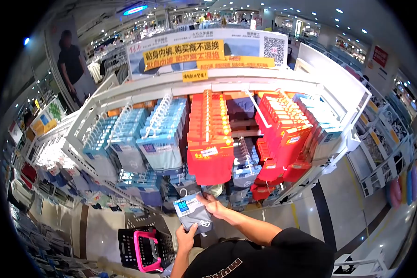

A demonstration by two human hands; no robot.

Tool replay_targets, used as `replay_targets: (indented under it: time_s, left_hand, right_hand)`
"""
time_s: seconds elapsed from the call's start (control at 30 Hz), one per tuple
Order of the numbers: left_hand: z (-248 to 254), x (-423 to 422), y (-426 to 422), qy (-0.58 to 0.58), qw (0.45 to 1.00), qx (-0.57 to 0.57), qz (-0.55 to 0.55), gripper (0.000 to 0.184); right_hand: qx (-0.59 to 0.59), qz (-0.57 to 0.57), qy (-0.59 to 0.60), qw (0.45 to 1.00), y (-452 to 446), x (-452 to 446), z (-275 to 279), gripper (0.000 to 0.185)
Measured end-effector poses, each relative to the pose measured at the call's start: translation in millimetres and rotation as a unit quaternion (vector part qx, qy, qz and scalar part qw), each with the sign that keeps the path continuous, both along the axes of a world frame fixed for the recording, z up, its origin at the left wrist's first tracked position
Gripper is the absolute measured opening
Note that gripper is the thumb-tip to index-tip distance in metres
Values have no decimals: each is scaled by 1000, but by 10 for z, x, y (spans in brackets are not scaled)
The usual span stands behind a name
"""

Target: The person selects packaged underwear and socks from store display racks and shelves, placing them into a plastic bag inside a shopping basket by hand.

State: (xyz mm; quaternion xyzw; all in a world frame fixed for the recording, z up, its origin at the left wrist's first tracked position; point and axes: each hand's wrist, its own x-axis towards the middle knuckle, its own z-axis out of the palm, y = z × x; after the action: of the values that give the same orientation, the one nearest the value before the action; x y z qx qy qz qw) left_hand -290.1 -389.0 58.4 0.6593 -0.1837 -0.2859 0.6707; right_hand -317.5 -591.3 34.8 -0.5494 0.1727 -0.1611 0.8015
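Observation:
A grey garment pack (195,217) with a blue and white header card and a small white hook is held in front of my body. My left hand (186,237) pinches its lower left edge. My right hand (212,206) grips the upper right side of the card, fingers closed on it. Just beyond hang red packs (210,157) on a rack hook, with light blue and grey packs (161,148) to their left and more red packs (285,134) to their right.
A black basket (125,250) with a pink handle (138,255) stands on the floor at lower left. The white rack (139,95) spans the front, topped by a sign (245,41). Colourful rolled items (403,187) are at far right.

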Motion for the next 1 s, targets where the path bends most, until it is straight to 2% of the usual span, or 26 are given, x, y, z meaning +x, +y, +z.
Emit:
replay_targets:
  time_s: [0.07, 0.1, 0.27, 0.33, 0.4, 0.47, 0.5, 0.57, 0.67, 0.7, 0.8, 0.87, 0.93, 1.0]
  left_hand:
    - [-48, 61, -8, 15, 1000, 13, 15, 18]
    - [-225, 164, 10, -10, 999, 37, 10, 23]
    - [-98, 250, -46, -71, 989, 103, 79, 33]
    - [-319, 352, 24, -131, 982, 103, 88, 34]
    - [-416, 359, 111, -74, 988, 116, 75, 36]
    - [-301, 269, 206, -10, 991, 122, 55, 35]
    - [-430, 278, 269, 32, 991, 126, 41, 34]
    - [-467, 249, 355, 67, 987, 142, 23, 33]
    - [-681, 294, 537, 82, 984, 157, -12, 32]
    - [-736, 341, 600, 86, 983, 163, -20, 32]
    - [-855, 507, 788, 83, 983, 162, -32, 31]
    - [-920, 612, 922, 83, 982, 164, -35, 30]
    - [-998, 726, 1032, 86, 981, 172, -37, 30]
    - [-1031, 831, 1165, 83, 979, 183, -43, 27]
  right_hand:
    - [-60, 4, 37, 997, -108, -15, -50, 40]
    - [-103, -7, 46, 994, -148, 7, -31, 41]
    - [-321, -100, 73, 939, -254, 275, -69, 55]
    - [-334, -98, 72, 935, -253, 401, -136, 62]
    - [-358, -103, 121, 920, -224, 468, -143, 65]
    - [-343, -119, 92, 927, -212, 455, -163, 66]
    - [-331, -116, 94, 932, -226, 446, -208, 66]
    - [-326, -120, 63, 936, -288, 472, -358, 66]
    - [-352, -119, 100, 923, -291, 423, -230, 65]
    - [-347, -96, 144, 922, -315, 417, -210, 63]
    - [-326, -117, 151, 926, -270, 332, -470, 58]
    - [-342, -222, 114, 906, -71, 174, -654, 51]
    - [-362, -182, 206, 891, 177, -196, -477, 35]
    - [-356, -74, 182, 914, 392, -556, -694, 23]
